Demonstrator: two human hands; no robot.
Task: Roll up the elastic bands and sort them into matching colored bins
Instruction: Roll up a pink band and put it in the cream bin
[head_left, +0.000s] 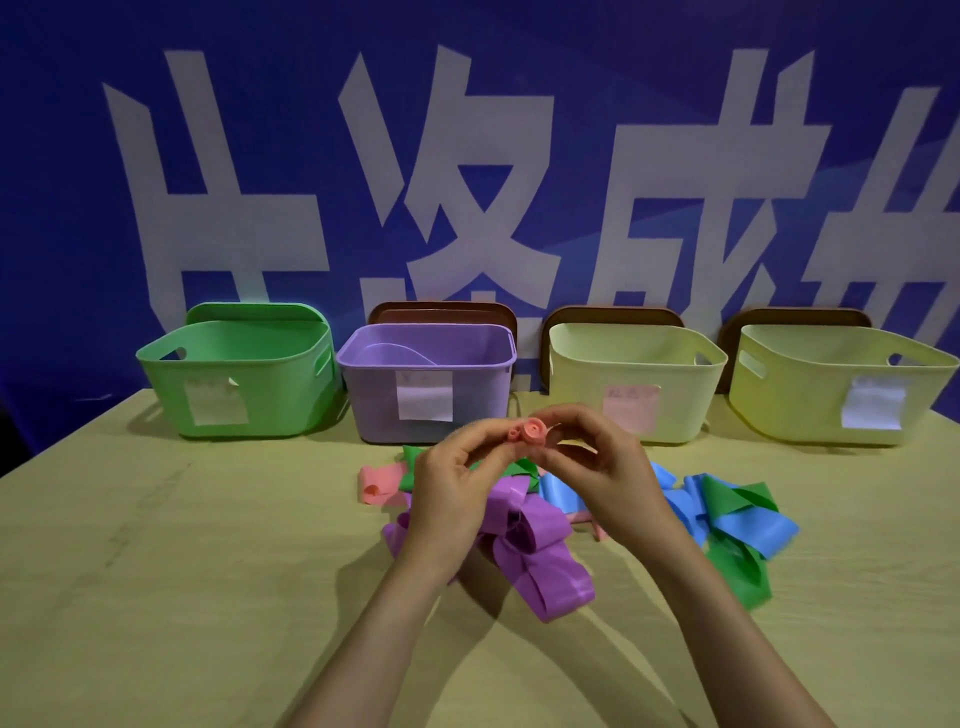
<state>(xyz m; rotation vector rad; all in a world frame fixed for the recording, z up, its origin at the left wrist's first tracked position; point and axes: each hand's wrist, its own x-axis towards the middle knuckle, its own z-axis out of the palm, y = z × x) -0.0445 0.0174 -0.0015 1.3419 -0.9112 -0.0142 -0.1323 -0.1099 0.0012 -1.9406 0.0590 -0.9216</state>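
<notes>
Head view: at far left stand the green bin (270, 395) and the purple bin (374, 400). At centre the left hand (452, 493) and right hand (602, 467) hold a pink roll (530, 431) above the surface (156, 571), the fingers of both curled and pinching it from either side. A small second coil beside the main one suggests a loose end. If the pinch eases, the springy band may unwind. Just right is the cream bin (582, 384) with its pinkish label, likely the roll's home, though two pale bins invite a mix-up.
</notes>
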